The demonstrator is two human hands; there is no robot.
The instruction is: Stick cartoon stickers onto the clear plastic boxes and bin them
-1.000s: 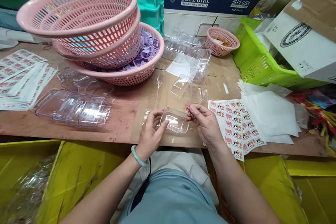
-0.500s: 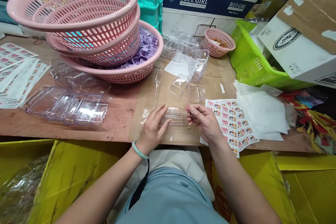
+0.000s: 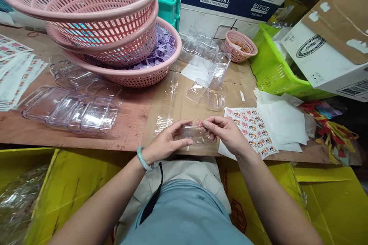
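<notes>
My left hand grips the left end of a small clear plastic case, thumb on the near side and fingers on the far side. Between the thumb and finger of my right hand is a small pink-red sticker, at the case's upper right part. Whether the sticker touches the plastic I cannot tell. Sheets of cat stickers lie just right of my right hand. Farther back on the cardboard are more clear plastic cases.
At the left, stacked pink baskets hold purple plastic pieces, with clear cases in front and sticker sheets beside them. White backing paper, a green crate and a small pink basket are at the right.
My left hand has closed on the clear case and lifted and tilted it from the cardboard. My right hand has brought the sticker to it. The view has shifted slightly.
</notes>
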